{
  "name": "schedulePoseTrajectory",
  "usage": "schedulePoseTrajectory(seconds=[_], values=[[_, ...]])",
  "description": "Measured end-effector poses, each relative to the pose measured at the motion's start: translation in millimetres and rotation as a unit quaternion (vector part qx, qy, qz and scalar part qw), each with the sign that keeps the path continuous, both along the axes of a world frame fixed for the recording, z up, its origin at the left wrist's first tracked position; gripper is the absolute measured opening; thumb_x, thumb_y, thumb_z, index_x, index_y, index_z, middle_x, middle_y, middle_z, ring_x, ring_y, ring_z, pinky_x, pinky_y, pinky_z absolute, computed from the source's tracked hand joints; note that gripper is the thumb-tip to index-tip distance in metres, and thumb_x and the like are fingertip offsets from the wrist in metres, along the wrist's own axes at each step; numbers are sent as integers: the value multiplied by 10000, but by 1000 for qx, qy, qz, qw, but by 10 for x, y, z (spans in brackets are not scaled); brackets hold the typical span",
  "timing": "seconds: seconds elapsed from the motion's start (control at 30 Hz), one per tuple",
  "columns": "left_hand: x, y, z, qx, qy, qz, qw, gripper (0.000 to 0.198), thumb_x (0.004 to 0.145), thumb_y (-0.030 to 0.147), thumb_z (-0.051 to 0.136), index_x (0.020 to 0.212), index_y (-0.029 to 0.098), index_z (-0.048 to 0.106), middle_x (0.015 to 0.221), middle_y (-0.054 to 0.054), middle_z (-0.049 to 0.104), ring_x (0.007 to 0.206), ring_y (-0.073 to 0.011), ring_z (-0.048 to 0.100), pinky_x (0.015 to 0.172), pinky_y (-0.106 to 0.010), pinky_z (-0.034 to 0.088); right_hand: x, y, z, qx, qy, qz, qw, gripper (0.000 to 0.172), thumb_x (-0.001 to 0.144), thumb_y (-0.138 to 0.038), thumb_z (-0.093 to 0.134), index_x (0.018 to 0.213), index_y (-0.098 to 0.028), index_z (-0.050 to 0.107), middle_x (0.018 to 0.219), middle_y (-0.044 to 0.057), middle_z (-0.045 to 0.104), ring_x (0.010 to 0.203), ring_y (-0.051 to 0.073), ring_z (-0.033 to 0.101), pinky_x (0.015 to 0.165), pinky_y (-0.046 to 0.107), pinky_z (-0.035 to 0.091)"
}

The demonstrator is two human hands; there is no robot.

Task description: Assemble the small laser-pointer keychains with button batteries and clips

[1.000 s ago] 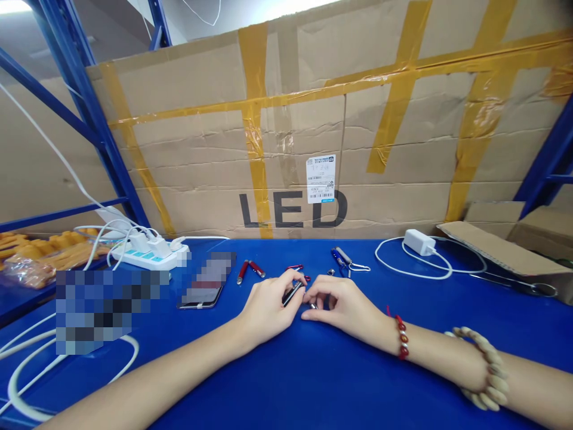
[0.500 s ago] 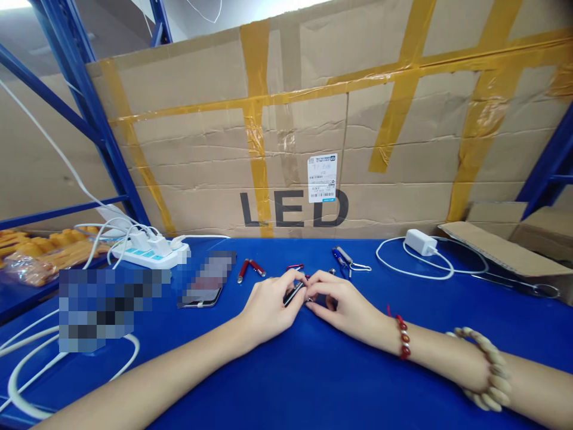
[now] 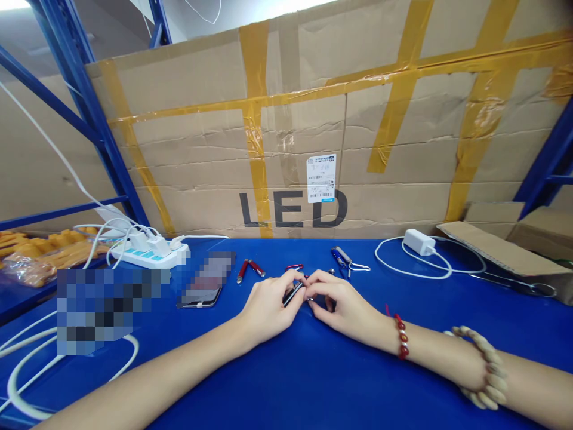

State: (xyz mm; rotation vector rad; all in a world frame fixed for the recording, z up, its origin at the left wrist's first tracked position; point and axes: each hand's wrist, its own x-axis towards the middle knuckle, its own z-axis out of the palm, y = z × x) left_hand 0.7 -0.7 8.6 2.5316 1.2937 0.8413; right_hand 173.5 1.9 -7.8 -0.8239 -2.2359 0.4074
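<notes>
My left hand (image 3: 271, 303) is closed round a slim black tube (image 3: 293, 294) with a bright highlight along its side. Against its fingertips, my right hand (image 3: 336, 298) pinches a small shiny metal part (image 3: 310, 299), mostly hidden by the fingers. Whether that part is joined to the black tube I cannot tell. Just beyond the hands lies a small red clip (image 3: 294, 267), partly covered. To the left are two short red tubes (image 3: 249, 270) with silver ends. Behind my right hand rest a blue tube (image 3: 337, 258) and a silver tube with a metal clip (image 3: 358, 267).
A phone (image 3: 206, 280), partly blurred out, lies left on the blue table (image 3: 286, 382). Farther left are a white power strip (image 3: 152, 255) with cables and a pixelated patch. At right are a white charger (image 3: 419, 242) with its cable, and scissors (image 3: 539, 289). A large cardboard box (image 3: 201, 161) stands behind.
The right fingers have shifted very slightly against the left hand. Both hands stay in the same place, and the things on the table have not moved.
</notes>
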Motion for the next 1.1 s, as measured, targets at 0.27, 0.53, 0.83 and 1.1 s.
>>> schedulePoseTrajectory(seconds=[0.27, 0.53, 0.83, 1.1], values=[[4, 4, 5, 1, 1, 2, 1000, 138, 853, 292, 406, 925, 257, 519, 513, 72, 478, 473, -124, 475, 470, -197, 286, -9, -5, 11, 0, 2, -3, 1000, 205, 730, -26, 490, 802, -179, 605, 902, 36, 546, 783, 130, 553, 697, 243, 472], [7, -8, 14, 0, 1, -1, 1000, 132, 850, 285, 406, 905, 254, 522, 512, 71, 470, 462, -120, 457, 470, -197, 284, 7, 6, -16, 3, -10, -35, 999, 169, 727, -62, 507, 786, -191, 598, 873, 22, 543, 775, 125, 544, 662, 229, 448], [7, 14, -1, 2, 2, -4, 1000, 139, 838, 251, 408, 909, 246, 527, 511, 73, 468, 456, -112, 454, 468, -195, 287, -15, -17, 37, -13, -33, -121, 992, 89, 694, -141, 566, 757, -196, 594, 789, -2, 593, 713, 131, 546, 631, 235, 424], [8, -2, 2, 4, 7, 0, 1000, 151, 840, 253, 401, 914, 238, 531, 520, 66, 486, 478, -119, 475, 469, -199, 300, -19, -13, 40, -12, -29, -111, 993, 106, 714, -140, 550, 789, -194, 602, 753, 4, 599, 711, 137, 552, 641, 241, 429]])
